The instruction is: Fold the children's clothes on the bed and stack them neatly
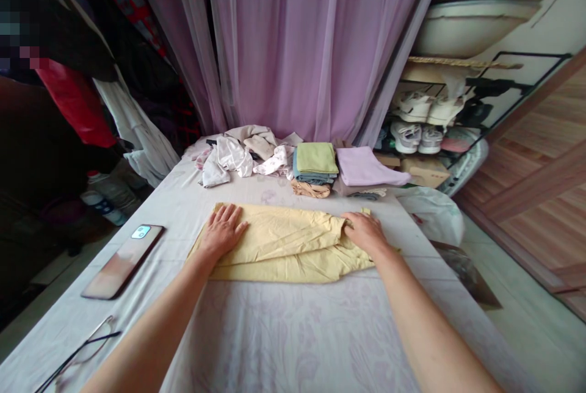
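Observation:
A yellow garment (279, 237) lies folded lengthwise across the bed-like surface in front of me, with creases and a loose upper layer toward its right end. My left hand (224, 228) rests flat on its left end, fingers spread. At the right end, my right hand (365, 231) has its fingers curled over the edge of the upper layer and grips it. Part of the cloth under that hand is hidden. Whether the garment is a shirt or something else, I cannot tell.
Behind the garment lie a crumpled clothes heap (247, 152), a folded stack topped by green cloth (317, 157), and a folded lilac cloth (366, 166). A phone (123, 263) and glasses (86, 347) lie at left. Shoes (414, 137) stand on a rack at right.

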The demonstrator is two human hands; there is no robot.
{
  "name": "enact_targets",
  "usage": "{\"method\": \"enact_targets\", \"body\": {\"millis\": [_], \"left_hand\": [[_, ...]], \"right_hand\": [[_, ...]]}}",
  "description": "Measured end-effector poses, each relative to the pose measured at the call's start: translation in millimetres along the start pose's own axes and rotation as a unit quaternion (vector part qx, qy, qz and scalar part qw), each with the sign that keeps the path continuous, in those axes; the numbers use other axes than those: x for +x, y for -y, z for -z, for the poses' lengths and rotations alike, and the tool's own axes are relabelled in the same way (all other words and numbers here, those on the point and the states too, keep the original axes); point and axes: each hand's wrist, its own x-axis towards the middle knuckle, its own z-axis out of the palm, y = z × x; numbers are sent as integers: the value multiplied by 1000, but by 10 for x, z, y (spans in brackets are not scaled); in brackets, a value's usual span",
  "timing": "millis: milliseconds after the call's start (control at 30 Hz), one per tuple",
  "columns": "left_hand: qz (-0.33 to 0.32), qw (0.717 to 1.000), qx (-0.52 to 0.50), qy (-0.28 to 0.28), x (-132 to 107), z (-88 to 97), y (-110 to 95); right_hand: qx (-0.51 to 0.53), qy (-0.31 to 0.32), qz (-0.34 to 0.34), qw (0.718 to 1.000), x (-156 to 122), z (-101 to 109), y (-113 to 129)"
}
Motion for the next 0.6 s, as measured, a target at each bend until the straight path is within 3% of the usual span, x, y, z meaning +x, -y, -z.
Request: {"method": "enact_targets", "body": {"millis": [333,500,600], "left_hand": [[40,999,14,10,40,35,-28],[41,999,9,8,36,41,-48],[43,999,-4,-10,44,44,-12]], "right_hand": [[-42,-47,-39,997,-125,-64,-122],[-17,-68,-12,997,-134,-200,-190],[16,-110,19,994,-160,-243,-225]]}}
